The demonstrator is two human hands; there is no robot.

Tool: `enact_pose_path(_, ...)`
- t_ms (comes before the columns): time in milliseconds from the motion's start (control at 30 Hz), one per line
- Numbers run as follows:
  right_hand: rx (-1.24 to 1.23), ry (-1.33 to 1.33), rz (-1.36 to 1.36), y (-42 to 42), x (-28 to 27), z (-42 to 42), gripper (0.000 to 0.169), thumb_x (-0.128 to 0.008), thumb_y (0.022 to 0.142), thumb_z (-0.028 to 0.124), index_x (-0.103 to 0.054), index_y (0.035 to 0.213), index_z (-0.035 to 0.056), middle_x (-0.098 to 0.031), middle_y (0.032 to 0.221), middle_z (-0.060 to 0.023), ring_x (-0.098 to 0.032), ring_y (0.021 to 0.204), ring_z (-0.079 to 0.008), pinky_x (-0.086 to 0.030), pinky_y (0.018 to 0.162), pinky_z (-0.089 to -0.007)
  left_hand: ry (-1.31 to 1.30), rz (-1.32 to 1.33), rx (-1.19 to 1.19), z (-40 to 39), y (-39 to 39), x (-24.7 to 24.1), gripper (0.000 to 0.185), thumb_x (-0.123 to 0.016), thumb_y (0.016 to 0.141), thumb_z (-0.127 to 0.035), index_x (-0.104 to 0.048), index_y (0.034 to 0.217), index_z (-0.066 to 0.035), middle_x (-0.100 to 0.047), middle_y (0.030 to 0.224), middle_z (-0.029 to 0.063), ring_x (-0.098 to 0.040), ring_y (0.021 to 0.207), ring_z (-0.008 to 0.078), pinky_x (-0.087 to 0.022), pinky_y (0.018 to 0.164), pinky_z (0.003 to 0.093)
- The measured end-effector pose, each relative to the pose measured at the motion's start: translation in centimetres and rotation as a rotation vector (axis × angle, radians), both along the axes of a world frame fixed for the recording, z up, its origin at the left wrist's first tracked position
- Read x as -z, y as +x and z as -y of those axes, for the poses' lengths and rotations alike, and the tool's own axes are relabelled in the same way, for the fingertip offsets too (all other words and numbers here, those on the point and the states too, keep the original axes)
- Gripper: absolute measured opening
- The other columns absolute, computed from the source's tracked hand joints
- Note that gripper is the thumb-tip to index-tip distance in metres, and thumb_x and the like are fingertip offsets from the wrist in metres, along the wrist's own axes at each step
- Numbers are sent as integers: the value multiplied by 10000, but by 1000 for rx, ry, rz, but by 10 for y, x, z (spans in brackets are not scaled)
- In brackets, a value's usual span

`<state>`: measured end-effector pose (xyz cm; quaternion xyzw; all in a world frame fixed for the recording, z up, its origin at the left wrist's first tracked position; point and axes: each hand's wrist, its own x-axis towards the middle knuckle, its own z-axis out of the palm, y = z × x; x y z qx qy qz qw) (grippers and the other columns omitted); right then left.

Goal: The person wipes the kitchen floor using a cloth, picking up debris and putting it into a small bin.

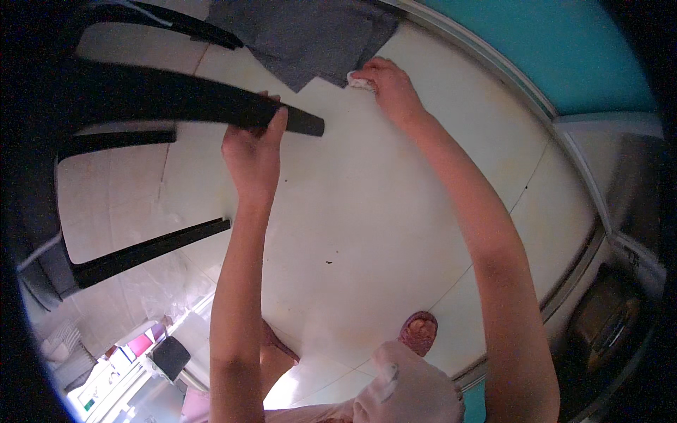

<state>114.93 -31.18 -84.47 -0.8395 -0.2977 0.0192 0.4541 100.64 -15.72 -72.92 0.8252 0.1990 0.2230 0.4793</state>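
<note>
My left hand [251, 153] is wrapped around a black tapered leg [180, 98] of a piece of furniture, with the thumb lying along its near side. The leg's tip extends past my fingers, above the tiled floor. Farther off, my right hand [394, 87] pinches a small crumpled white cloth or tissue [361, 82]. It appears beside the lower corner of a dark grey fabric sheet [317, 39]; whether the two touch, I cannot tell. More black legs [153, 253] of the same furniture project from the left, and its body is mostly lost in shadow.
Pale tiles [365, 211] with a few dark specks make up the floor. A teal panel [571, 53] with a pale frame bounds the right side. A dark rounded object [603, 322] stands at lower right. Several household items and a small black box-like object [169, 358] appear at lower left.
</note>
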Motion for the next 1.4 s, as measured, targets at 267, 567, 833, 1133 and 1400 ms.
enact_pose_path(267,-477,-92,-14,-179,15,60,379,-576,714,-58,-613,1065,78,-567,1048,-72,-518,1011,-244,-473,852,-341,319,-210,-95,-11,49,10,328,-689,824,-266,-641,953,31,-681,871,129,-619,808,223,-458,778,349)
enact_pose_path(567,573,-133,140,-81,-2,270,398,-479,734,-117,-649,1025,93,-595,996,-136,-569,956,-313,-457,869,-392,108,-137,46,16,-22,56,471,-592,892,-137,-418,1313,-20,-556,1243,133,-595,1053,186,-487,883,311)
enact_pose_path(833,356,-293,-82,-211,22,206,507,-480,697,-116,-583,1161,60,-579,1151,-148,-524,1104,-314,-394,988,-428,-266,-216,27,122,-142,44,437,-494,881,52,-429,1305,-31,-567,1208,101,-595,1028,174,-484,835,286)
enact_pose_path(1133,81,-100,-196,-259,-8,105,454,-470,759,-105,-572,1168,63,-554,1124,-123,-521,1060,-295,-412,950,-373,-234,-240,-104,96,-197,19,351,-477,860,73,-523,1193,-26,-607,1130,78,-608,995,158,-485,810,273)
enact_pose_path(1400,-129,-52,-102,-299,12,56,501,-568,710,-76,-562,1193,58,-569,1061,-130,-541,995,-305,-451,888,-383,-212,-245,-314,61,-228,36,322,-505,842,72,-552,1145,-25,-616,1085,73,-613,980,168,-496,774,282)
